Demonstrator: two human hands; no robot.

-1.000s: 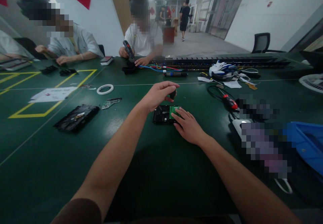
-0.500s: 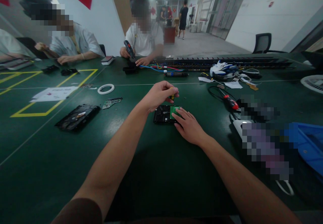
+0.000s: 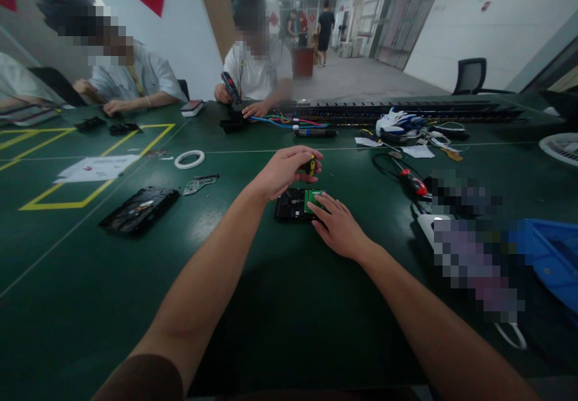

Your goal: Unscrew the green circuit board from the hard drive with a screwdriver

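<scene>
A black hard drive [image 3: 289, 207] with a green circuit board [image 3: 310, 198] lies on the table in front of me. My left hand [image 3: 291, 171] is closed around the yellow and black handle of a screwdriver [image 3: 310, 165], held just above the drive. Its shaft and tip cannot be made out. Fingers outstretched, my right hand [image 3: 336, 223] lies on the board and the drive's right end, covering part of both.
Left of the drive are a loose circuit board [image 3: 201, 184], a tape roll [image 3: 189, 159] and a black casing [image 3: 139, 209]. A red-black screwdriver [image 3: 413, 182], gloves [image 3: 400, 124] and a blue bin [image 3: 548, 256] lie right. A co-worker holds a power screwdriver [image 3: 230, 87] across the table.
The fingers of my left hand have shifted on the screwdriver, and more of its yellow handle shows, slightly higher. My right hand and the hard drive stay put.
</scene>
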